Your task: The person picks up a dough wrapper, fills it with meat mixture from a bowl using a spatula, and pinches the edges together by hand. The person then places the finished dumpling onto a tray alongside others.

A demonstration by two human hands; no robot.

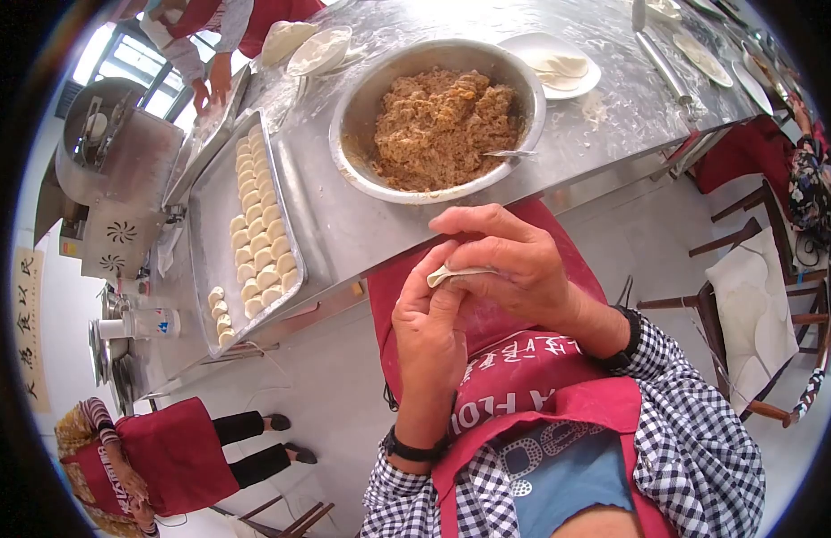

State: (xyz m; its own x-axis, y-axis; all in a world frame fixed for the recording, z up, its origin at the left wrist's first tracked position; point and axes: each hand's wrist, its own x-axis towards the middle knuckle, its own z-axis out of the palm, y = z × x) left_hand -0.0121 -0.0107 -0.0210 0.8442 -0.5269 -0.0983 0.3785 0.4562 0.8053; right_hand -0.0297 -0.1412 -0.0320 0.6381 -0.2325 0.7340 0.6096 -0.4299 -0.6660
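Stainless steel covers the long table, which is dusted with flour and runs across the upper part of the view. On it stands a large metal bowl of minced brown filling, with a spoon resting in the filling. Left of the bowl, a steel tray carries rows of shaped dumplings. Beyond the bowl, a white plate holds round wrappers. A co-worker's hand reaches toward the far end of the tray.

Both hands are raised clear of the table edge, in front of the red apron. The left hand and right hand are pressed close together, fingertips pinching one dumpling wrapper between them. It shows only as a pale folded edge; whether it is filled cannot be told.

Handling, by judgement: the wrapper is light, thin, soft dough. It is likely to tear or stretch under hard pressure. Grip it at the rim with the fingertips and support it from beneath.
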